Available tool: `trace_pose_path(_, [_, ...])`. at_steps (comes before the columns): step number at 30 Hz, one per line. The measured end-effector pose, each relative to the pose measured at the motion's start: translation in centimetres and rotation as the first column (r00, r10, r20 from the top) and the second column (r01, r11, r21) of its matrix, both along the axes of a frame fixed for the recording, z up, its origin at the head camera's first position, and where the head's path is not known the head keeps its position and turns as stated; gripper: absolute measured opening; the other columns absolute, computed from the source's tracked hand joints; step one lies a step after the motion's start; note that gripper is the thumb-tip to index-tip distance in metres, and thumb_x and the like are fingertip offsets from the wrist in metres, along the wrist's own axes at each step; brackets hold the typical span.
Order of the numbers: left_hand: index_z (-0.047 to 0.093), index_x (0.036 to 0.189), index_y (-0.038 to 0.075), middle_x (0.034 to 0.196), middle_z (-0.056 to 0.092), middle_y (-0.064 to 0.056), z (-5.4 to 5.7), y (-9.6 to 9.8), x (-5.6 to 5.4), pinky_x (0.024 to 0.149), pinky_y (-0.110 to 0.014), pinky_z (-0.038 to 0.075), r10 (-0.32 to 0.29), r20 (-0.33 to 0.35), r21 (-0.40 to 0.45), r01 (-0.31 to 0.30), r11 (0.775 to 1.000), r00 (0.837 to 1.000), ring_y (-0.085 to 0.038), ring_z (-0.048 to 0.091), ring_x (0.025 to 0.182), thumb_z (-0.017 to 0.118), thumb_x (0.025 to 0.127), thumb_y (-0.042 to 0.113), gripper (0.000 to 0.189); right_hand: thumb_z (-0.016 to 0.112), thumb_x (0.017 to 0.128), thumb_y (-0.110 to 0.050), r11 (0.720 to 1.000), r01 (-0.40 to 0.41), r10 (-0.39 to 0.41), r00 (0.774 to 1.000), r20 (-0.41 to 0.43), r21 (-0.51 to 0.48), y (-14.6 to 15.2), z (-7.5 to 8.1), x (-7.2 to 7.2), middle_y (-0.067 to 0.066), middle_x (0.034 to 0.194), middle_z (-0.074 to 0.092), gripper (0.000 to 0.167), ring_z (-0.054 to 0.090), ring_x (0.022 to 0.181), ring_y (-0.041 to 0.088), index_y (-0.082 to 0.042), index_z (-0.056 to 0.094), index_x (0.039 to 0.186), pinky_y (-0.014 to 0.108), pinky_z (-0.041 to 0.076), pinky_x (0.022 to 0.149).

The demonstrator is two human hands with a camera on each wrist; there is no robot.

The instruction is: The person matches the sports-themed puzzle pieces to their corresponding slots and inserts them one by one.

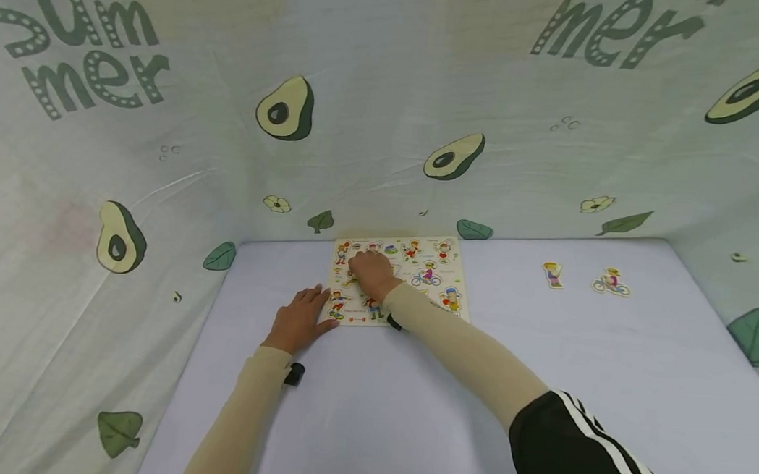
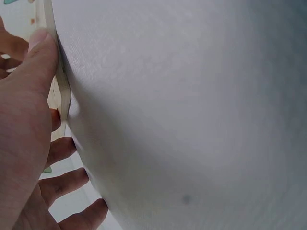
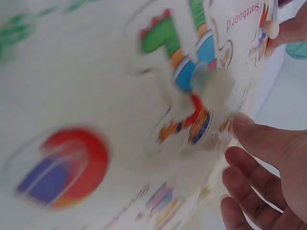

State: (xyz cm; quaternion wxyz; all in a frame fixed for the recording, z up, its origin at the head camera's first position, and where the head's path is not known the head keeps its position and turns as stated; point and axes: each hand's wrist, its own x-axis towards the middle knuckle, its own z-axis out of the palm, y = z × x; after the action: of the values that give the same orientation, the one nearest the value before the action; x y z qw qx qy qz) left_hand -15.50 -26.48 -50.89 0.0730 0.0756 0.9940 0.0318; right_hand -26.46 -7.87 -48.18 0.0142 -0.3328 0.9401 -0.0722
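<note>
A white puzzle board (image 1: 355, 317) with colourful sports figures lies near the back of the table. My left hand (image 1: 296, 321) rests at its left edge with fingers spread. The left wrist view shows the left thumb (image 2: 41, 57) along the board's edge. Over the board's left half is my right hand (image 1: 374, 273), knuckles up. Its thumb (image 3: 259, 136) and bent fingers stand apart in the right wrist view, with nothing seen between them. A figure with green footwear (image 3: 163, 38) and a blurred knob (image 3: 218, 88) lies beside that hand.
Two loose puzzle pieces lie right of the board: a standing figure (image 1: 552, 275) and a cyclist (image 1: 611, 282). A printed cloth (image 1: 374, 106) hangs behind the white table (image 1: 368, 425). My right forearm (image 1: 470, 355) crosses over the board's front edge.
</note>
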Motion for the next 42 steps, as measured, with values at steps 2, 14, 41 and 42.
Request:
trace_pose_path(2, [0.046,0.16,0.01,0.166,0.042,-0.017,0.0,-0.1,0.1,0.095,-0.065,0.056,0.001,-0.003,0.004,-0.001,1.0,1.0,-0.039,0.042,0.151,0.069,0.099,0.054,0.079,0.068,0.105,-0.012,1.0,0.002,-0.002,1.0,0.002,-0.023,0.7,0.3,0.2,0.008,0.113,0.076,0.018,0.073,0.103,0.026,-0.01,0.077,0.12,0.04,0.062,0.087])
trace_pose_path(14, [0.044,0.161,0.009,0.167,0.04,-0.018,0.1,-0.7,0.3,0.099,-0.067,0.053,0.032,0.014,0.012,-0.032,0.999,0.999,-0.04,0.039,0.152,0.07,0.1,0.052,0.08,0.085,0.091,-0.012,0.978,0.075,-0.091,0.993,-0.073,-0.196,8.8,2.0,0.9,0.011,0.113,0.076,0.028,0.073,0.1,0.029,-0.006,0.078,0.117,0.042,0.062,0.083])
trace_pose_path(41, [0.041,0.163,0.008,0.169,0.037,-0.019,0.5,0.3,0.4,0.099,-0.071,0.051,0.028,0.037,0.025,-0.029,0.999,0.999,-0.042,0.037,0.153,0.07,0.101,0.05,0.08,0.081,0.089,0.002,0.885,0.372,-0.407,0.91,-0.076,-0.28,31.1,-0.3,2.6,0.026,0.111,0.073,0.026,0.068,0.099,0.046,0.006,0.075,0.115,0.059,0.056,0.082])
trace_pose_path(42, [0.041,0.163,0.008,0.168,0.037,-0.019,0.4,0.3,0.4,0.099,-0.071,0.051,0.026,0.035,0.024,-0.026,0.999,0.999,-0.042,0.037,0.152,0.07,0.1,0.049,0.08,0.08,0.09,0.002,0.884,0.379,-0.412,0.908,-0.073,-0.275,31.7,-0.4,2.6,0.026,0.111,0.072,0.027,0.068,0.099,0.047,0.006,0.075,0.115,0.06,0.056,0.081])
